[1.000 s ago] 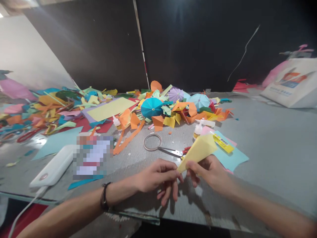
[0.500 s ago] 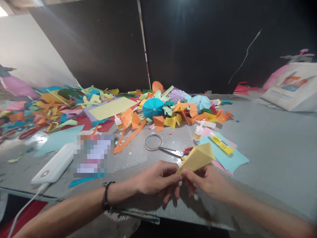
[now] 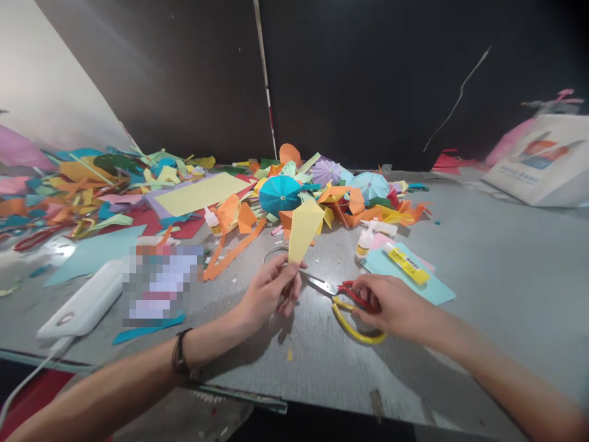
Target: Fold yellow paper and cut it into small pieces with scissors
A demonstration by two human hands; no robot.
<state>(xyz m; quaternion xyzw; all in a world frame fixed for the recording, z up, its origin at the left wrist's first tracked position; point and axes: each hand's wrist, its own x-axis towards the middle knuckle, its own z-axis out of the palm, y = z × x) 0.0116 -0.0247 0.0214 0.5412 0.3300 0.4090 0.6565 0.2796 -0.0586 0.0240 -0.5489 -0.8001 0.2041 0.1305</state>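
One folded yellow paper (image 3: pixel 304 230) is pinched between the thumb and fingers of the left hand (image 3: pixel 269 288) and held upright over the grey table (image 3: pixel 483 258). One pair of scissors (image 3: pixel 350 301) is clasped at its red loop by the curled fingers of the right hand (image 3: pixel 391 304). Two glue bottles (image 3: pixel 363 242) and three pleated paper umbrellas (image 3: pixel 280 193) are counted behind. Half a second ago the paper was held low by both hands. It is smooth and kite-shaped.

Both forearms are bare to the picture's edge. A thin dark bracelet (image 3: pixel 177 361) circles the wrist just behind the left hand (image 3: pixel 268 290). The right hand (image 3: pixel 392 305) and its wrist are bare.
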